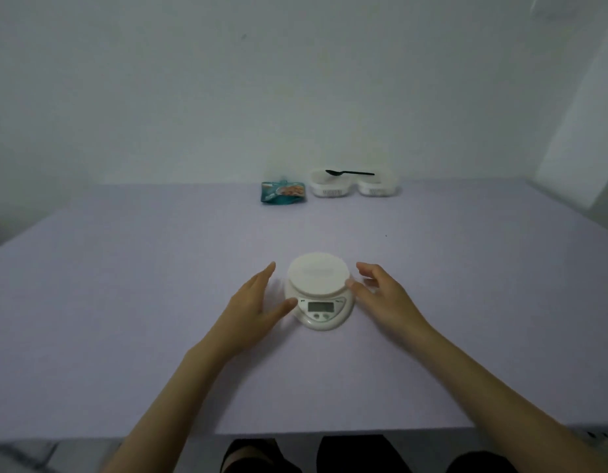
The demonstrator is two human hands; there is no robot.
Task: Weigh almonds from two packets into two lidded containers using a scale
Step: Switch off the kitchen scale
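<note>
A white kitchen scale (pixel 319 291) with a round platform and a small display sits on the table's near middle. My left hand (pixel 258 300) is open just left of it, thumb tip near its base. Spread on the scale's right side, my right hand (pixel 381 288) has its thumb close to the platform's edge. Whether either hand touches the scale is unclear. At the far edge lies a teal almond packet (pixel 283 192). To its right stand two white lidded containers (pixel 330 186) (pixel 377 186), with a black spoon (pixel 349 172) lying across their tops.
The lilac table (pixel 142 302) fills the view, with a pale wall behind its far edge. Its near edge runs just above my dark-clothed knees (pixel 357 455).
</note>
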